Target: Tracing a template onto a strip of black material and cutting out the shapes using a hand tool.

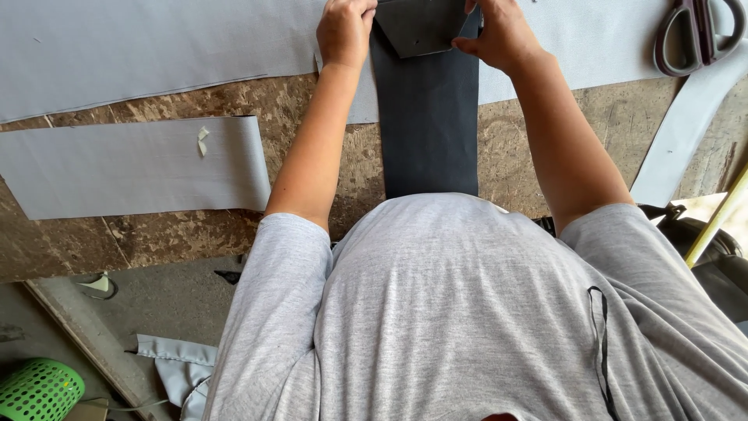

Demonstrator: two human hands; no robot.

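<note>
A long dark grey fabric strip [427,117] lies across the worn wooden table [195,226] and runs from the top edge down to my chest. At its far end its tip is folded into a pointed flap [417,27]. My left hand [345,30] presses the strip's left edge with curled fingers. On the other side, my right hand [500,33] pinches the flap's right edge. Both hands sit on a large light grey fabric sheet [140,47] that covers the far part of the table.
A cut light grey fabric piece [132,165] with a small tape scrap lies at left. Large scissors [700,33] rest at the top right beside a curved grey strip [686,125]. A green basket [39,390] and fabric scraps sit on the floor at lower left.
</note>
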